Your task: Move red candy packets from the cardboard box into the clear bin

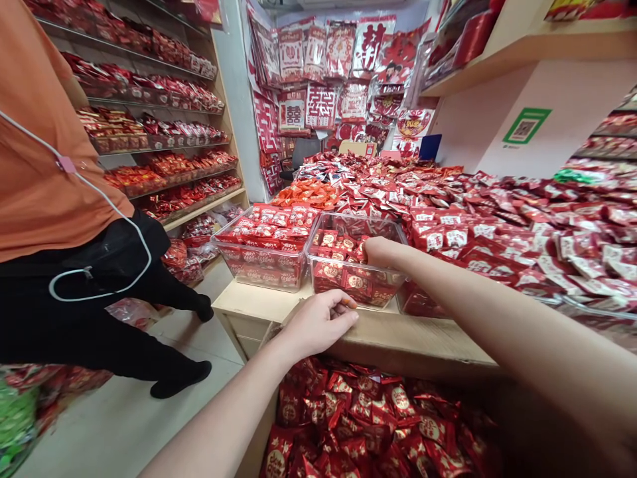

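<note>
laying red packets (346, 244) snugly in the clear bin (318, 260) on the counter (239, 299) wants a gentle right hand (381, 252), its hidden grip impossible to tell, the left hand (323, 322) half-open, seemingly empty, by the near carton (423, 338).

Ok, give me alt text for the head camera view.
A right hand reaches into a clear bin of red packets; the left hand is near the rim of a cardboard box holding more. A person in orange stands at frame left.
</note>
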Demonstrator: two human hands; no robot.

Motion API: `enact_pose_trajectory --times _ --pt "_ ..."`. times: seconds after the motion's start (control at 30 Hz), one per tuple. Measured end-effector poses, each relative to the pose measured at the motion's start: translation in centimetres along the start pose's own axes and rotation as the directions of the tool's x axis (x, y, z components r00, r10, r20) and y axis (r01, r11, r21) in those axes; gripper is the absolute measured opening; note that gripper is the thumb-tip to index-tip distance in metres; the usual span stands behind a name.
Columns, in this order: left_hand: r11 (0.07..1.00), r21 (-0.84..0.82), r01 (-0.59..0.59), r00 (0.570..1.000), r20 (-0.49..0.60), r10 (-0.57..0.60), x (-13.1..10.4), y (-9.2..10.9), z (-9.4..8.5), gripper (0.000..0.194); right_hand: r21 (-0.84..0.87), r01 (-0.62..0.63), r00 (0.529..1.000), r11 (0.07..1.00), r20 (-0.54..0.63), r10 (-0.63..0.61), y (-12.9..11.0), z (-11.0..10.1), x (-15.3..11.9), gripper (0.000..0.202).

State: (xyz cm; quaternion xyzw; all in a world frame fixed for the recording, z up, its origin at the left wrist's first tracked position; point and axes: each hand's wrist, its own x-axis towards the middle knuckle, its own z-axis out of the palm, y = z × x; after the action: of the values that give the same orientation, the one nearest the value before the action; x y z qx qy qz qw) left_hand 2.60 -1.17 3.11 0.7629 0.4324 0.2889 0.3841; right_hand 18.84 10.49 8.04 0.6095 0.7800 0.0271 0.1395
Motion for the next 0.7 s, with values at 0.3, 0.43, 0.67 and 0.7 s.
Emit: enact_pose_trajectory --times 0.3,0.43,0.67,0.7 --pt "0.957 -0.291 -0.014 0.999 0.037 0.026 0.7 -0.3 0.2 0.02 0.451 0.247 0.919 0.858 -0.389 -0.06 -0.1 -2.0 -13.4 0.038" --pt "0.945 -0.322 -0.058 0.998 -0.013 0.057 1.0 -0.2 0.9 0.014 0.642 0.369 0.819 0.672 0.117 -0.562 -2.1 3.4 -18.7 0.02" --pt "0.97 -0.204 -0.134 0.988 -0.097 0.116 0.9 0.1 1.8 0.02 0.468 0.177 0.835 0.866 0.395 -0.384 -5.7 16.0 -17.2 0.029" --pt "0.97 -0.194 -0.146 0.987 -0.096 0.129 0.9 0.1 1.9 0.019 0.471 0.163 0.833 0.867 0.405 -0.377 -5.9 16.8 -17.2 0.028"
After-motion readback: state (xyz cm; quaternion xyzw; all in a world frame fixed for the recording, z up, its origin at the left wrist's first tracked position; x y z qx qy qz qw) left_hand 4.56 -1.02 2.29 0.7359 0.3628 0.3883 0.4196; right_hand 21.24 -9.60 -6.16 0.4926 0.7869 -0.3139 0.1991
